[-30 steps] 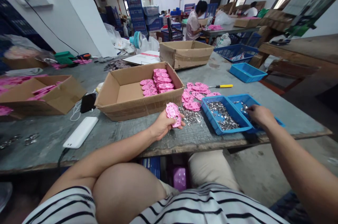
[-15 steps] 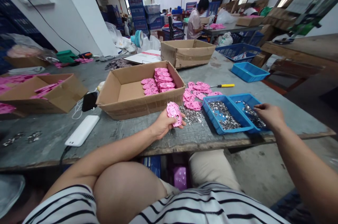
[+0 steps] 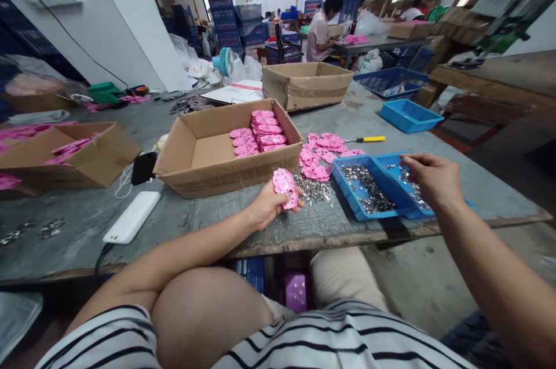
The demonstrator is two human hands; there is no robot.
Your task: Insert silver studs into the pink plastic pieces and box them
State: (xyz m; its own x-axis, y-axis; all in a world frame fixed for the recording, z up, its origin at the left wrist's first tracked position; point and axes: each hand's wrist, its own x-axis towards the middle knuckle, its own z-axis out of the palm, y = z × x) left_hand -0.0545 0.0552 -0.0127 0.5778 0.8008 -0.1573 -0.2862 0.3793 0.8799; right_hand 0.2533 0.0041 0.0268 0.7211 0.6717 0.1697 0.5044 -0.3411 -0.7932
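My left hand point(image 3: 267, 207) holds a pink plastic piece point(image 3: 284, 188) near the table's front edge, thumb over its lower part. My right hand point(image 3: 430, 176) is above the right blue tray point(image 3: 393, 161), its fingertips pinched together; anything between them is too small to make out. Small metal parts lie in that tray and in the left blue tray point(image 3: 365, 216) beside it. A loose pile of metal parts point(image 3: 316, 190) rests on the table right of my left hand. Behind it are several loose pink pieces point(image 3: 317, 172).
A cardboard box point(image 3: 226, 175) with stacked pink pieces stands behind my left hand, another box point(image 3: 304, 88) farther back. A yellow-handled tool point(image 3: 372, 139) and a third blue tray point(image 3: 410, 116) lie behind the trays. A white device point(image 3: 131, 218) is at left. A person point(image 3: 319, 36) sits beyond.
My right hand has moved left and slightly up over the right blue tray. My left hand keeps its hold on the pink piece, and the view has shifted slightly.
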